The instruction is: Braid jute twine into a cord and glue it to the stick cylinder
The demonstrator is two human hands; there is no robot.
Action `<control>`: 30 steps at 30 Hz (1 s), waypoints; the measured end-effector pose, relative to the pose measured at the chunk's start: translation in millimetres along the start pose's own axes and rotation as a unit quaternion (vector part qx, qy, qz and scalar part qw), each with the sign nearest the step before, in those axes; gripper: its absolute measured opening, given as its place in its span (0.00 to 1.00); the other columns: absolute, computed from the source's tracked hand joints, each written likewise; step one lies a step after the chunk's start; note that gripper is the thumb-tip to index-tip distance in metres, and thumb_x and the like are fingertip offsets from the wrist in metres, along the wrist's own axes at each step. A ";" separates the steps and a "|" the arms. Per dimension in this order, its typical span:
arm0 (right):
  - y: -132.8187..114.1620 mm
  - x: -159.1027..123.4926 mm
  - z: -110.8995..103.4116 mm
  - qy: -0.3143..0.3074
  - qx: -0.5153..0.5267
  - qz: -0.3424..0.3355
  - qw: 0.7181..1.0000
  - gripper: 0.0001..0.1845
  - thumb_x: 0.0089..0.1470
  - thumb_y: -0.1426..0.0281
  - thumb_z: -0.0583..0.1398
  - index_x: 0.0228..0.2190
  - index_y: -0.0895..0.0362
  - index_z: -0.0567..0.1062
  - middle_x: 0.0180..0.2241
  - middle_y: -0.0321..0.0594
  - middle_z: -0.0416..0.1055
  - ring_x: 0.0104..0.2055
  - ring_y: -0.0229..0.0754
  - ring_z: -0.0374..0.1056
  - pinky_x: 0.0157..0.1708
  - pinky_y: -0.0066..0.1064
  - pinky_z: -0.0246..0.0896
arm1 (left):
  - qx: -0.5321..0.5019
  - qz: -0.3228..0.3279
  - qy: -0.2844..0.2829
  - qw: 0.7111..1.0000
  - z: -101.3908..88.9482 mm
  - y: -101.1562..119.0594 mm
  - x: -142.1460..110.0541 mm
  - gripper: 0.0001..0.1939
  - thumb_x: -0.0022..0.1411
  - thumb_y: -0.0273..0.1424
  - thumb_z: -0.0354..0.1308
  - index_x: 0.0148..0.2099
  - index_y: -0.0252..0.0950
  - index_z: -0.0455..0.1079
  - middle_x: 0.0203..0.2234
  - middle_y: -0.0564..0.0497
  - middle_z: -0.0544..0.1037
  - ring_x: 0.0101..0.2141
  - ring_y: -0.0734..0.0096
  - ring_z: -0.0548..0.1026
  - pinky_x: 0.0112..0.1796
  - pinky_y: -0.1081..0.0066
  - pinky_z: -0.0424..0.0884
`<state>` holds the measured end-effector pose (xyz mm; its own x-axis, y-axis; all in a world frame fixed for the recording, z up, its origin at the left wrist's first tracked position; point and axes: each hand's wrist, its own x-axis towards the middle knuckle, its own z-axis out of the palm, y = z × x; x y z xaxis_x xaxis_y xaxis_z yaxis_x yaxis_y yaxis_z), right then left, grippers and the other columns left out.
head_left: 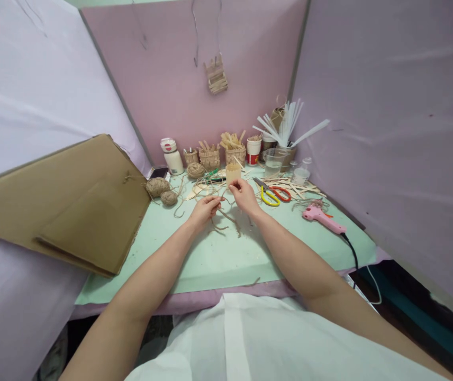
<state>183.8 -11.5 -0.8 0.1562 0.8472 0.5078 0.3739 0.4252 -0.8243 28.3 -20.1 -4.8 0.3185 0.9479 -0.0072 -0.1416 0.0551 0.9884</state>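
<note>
1. The red-and-white cup (254, 150) is carrying a printed mark on its red band, and the white bottle (174, 162) is showing a red patch on its lid; any lettering on either is staying too small to read.
2. The twine (232, 219) is running between the hands over the middle of the mint tabletop (218, 264), near the small pale wooden box (233, 172).
3. Its held stretch is lying roughly crosswise, left to right; a thicker loose length is slanting from beside the left fingertips toward the person and rightward, its end pointing at the near edge.
4. The left hand (207, 208) is pinching twine, thumb and forefinger closed together, the other fingers curling beneath.
5. The right hand (244, 196) is bringing thumb and forefinger together on a thin strand, the hand sitting slightly farther forward than the left.
6. Scissors (268, 189) with yellow and red handles are lying just right of the right hand; a pink glue gun (324, 219) is resting farther right.
</note>
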 end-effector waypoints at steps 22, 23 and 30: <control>5.1 -5.5 7.5 -0.194 -0.035 -0.055 0.979 0.07 0.52 0.70 0.57 0.29 0.57 0.75 0.32 0.38 0.73 0.36 0.38 0.65 0.39 0.29 0.57 | 0.002 0.039 0.054 0.998 -2.4 -1.6 3.1 0.12 0.44 0.36 0.65 0.28 0.33 0.70 0.17 0.56 0.65 0.15 0.86 0.53 0.18 0.76 0.43; 3.9 -6.0 6.9 -0.194 -0.051 -0.056 0.978 0.08 0.52 0.69 0.56 0.27 0.57 0.75 0.30 0.38 0.73 0.35 0.38 0.65 0.38 0.29 0.56 | -0.012 0.039 0.039 0.998 -2.3 -1.0 2.8 0.12 0.44 0.36 0.65 0.28 0.33 0.70 0.17 0.56 0.65 0.15 0.86 0.53 0.18 0.77 0.43; 11.4 -4.6 3.5 -0.147 -0.151 -0.017 0.977 0.10 0.52 0.71 0.57 0.28 0.54 0.79 0.29 0.38 0.76 0.34 0.41 0.68 0.36 0.30 0.57 | -0.053 0.027 -0.040 0.997 1.9 4.4 -2.5 0.13 0.44 0.35 0.67 0.29 0.31 0.72 0.18 0.55 0.66 0.16 0.88 0.52 0.18 0.77 0.43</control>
<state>184.1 -9.5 -13.4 -0.1140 0.9086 0.4019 0.6348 0.3778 -0.6740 28.7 -22.8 -0.1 0.3806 0.9227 0.0619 -0.2567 0.0411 0.9656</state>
